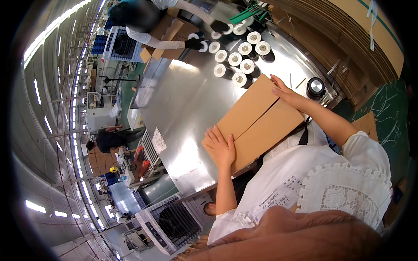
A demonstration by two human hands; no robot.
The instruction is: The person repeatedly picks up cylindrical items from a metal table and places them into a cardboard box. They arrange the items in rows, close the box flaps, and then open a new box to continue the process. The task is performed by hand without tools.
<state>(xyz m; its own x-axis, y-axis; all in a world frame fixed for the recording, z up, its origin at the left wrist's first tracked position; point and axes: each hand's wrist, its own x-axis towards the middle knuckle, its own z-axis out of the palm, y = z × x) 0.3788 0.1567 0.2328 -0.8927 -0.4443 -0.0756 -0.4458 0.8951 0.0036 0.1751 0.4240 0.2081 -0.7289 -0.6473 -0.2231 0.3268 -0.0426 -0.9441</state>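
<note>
A brown cardboard box (250, 124) lies at the near edge of the metal table, its two top flaps folded in and meeting at a narrow dark slit. My left hand (221, 147) rests flat on the box's left end, fingers stretched out and thumb apart. At the opposite end my right hand (287, 93) grips the far right corner, with the thumb on top and the fingers along the edge. What is inside the box is hidden. Past it stand several dark spools with white ends (247, 66), grouped on the table.
A co-worker's dark-gloved hands (194, 44) handle spools beside an open carton (174, 32) across the metal table (174, 104). A black round lidded container (315, 88) stands right of my right hand. Stacked flat cardboard (331, 43) lines the right side. Another person (111, 139) stands far left.
</note>
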